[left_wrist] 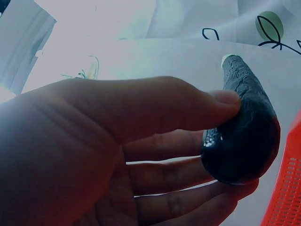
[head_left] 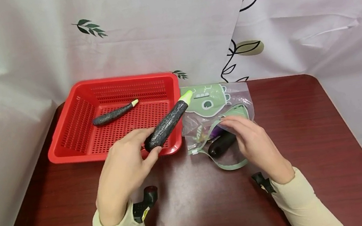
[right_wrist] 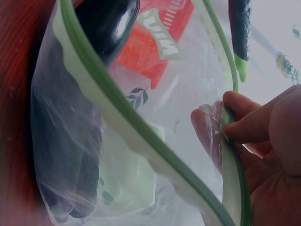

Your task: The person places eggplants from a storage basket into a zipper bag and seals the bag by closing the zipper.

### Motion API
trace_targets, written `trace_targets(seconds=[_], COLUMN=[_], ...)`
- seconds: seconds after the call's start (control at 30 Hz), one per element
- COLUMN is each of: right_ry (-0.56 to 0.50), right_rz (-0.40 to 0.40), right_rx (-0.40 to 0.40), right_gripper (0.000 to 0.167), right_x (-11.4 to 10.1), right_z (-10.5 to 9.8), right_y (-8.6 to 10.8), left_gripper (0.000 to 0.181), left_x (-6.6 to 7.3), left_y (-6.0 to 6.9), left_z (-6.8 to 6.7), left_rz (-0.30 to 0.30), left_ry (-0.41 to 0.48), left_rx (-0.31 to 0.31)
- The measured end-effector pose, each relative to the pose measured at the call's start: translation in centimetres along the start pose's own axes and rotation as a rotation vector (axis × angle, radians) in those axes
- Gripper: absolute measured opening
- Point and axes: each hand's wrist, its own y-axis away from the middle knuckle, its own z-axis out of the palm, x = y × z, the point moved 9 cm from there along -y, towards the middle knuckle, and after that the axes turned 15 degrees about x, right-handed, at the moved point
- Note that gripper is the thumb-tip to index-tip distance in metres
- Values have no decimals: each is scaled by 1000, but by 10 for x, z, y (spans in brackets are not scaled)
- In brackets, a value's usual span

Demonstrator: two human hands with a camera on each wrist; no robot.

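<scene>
My left hand [head_left: 121, 169] grips a dark, wrinkled zucchini [head_left: 167, 125] by its lower end, thumb on one side and fingers on the other. The zucchini tilts up to the right, its light green tip over the clear zip bag [head_left: 195, 92]. In the left wrist view, the rounded end of the zucchini [left_wrist: 242, 150] shows between thumb and fingers. My right hand [head_left: 256, 143] pinches the green zip edge [right_wrist: 228, 136] and the bag's mouth gapes. Inside the bag lie a glossy dark eggplant [head_left: 218, 147] and something purple, partly hidden.
A red perforated basket [head_left: 56, 155] stands at the back left of the brown table [head_left: 188, 212], left of the bag. A second, smaller zucchini [head_left: 112, 115] lies in it. A white printed curtain [head_left: 154, 24] hangs behind.
</scene>
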Motion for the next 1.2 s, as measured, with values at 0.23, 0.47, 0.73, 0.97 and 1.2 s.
trace_targets(seconds=[0.23, 0.47, 0.73, 0.97, 1.2], right_ry=[-3, 7, 10, 6, 0], right_rz=[-6, -4, 1, 5, -7], right_rx=[5, 2, -7, -9, 0], right_gripper=[46, 46, 46, 46, 46], right_x=[-1, 0, 0, 0, -1], right_z=[0, 0, 1, 0, 1], right_y=[0, 0, 0, 0, 0], left_gripper=[41, 40, 39, 39, 42], left_x=[6, 11, 18, 26, 33], left_y=[1, 3, 5, 8, 12], left_z=[1, 2, 3, 4, 3], left_rz=[45, 65, 105, 128, 168], left_ry=[3, 18, 35, 35, 42], left_rx=[7, 5, 3, -17, -34])
